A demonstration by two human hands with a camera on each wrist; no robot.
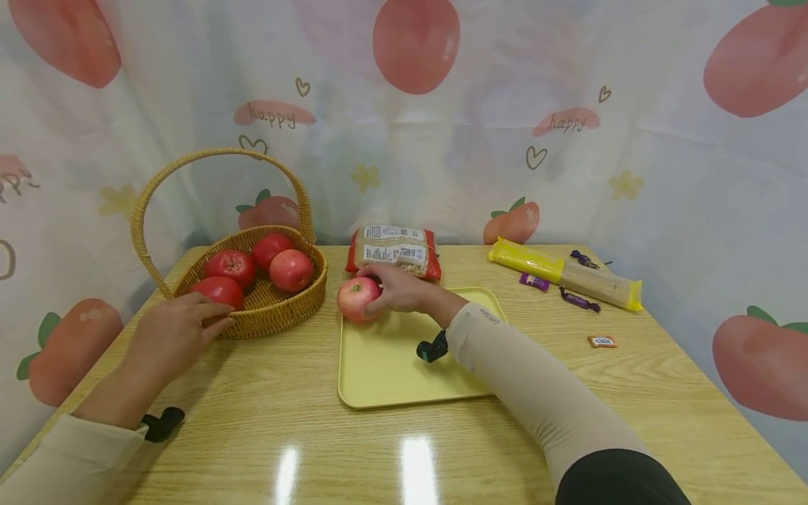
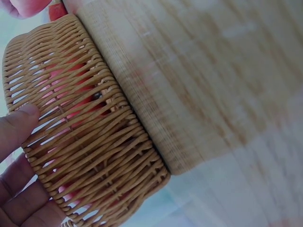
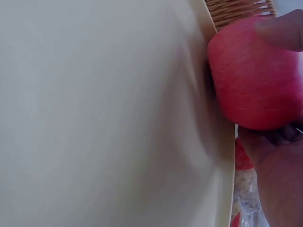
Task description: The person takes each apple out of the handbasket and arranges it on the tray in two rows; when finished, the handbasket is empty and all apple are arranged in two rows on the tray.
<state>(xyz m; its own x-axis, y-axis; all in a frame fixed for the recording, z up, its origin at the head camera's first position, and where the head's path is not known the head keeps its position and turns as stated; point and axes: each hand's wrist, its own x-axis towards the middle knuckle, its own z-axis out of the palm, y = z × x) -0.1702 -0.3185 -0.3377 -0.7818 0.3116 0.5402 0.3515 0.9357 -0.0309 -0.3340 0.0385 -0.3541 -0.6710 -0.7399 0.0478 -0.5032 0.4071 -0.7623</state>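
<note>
My right hand (image 1: pixel 396 286) grips a red apple (image 1: pixel 357 299) over the back left corner of a pale yellow tray (image 1: pixel 404 379). In the right wrist view the thumb lies along one side of the apple (image 3: pixel 255 75) and the fingers along the other. At the left, my left hand (image 1: pixel 179 335) holds the front rim of a wicker basket (image 1: pixel 278 317). In the left wrist view the thumb is outside the woven wall (image 2: pixel 94 132) and the fingers go over the rim. Inside the basket lie several red fruits (image 1: pixel 292 270); the hand partly covers the nearest one.
A clear and red packet (image 1: pixel 394 252) lies behind the tray. To the right are a yellow-ended long pack (image 1: pixel 562 272), purple-wrapped sweets (image 1: pixel 534 282) and a small orange-wrapped sweet (image 1: pixel 602 341). The basket's tall handle (image 1: pixel 217 151) arches above the fruit. A printed curtain hangs behind the wooden table.
</note>
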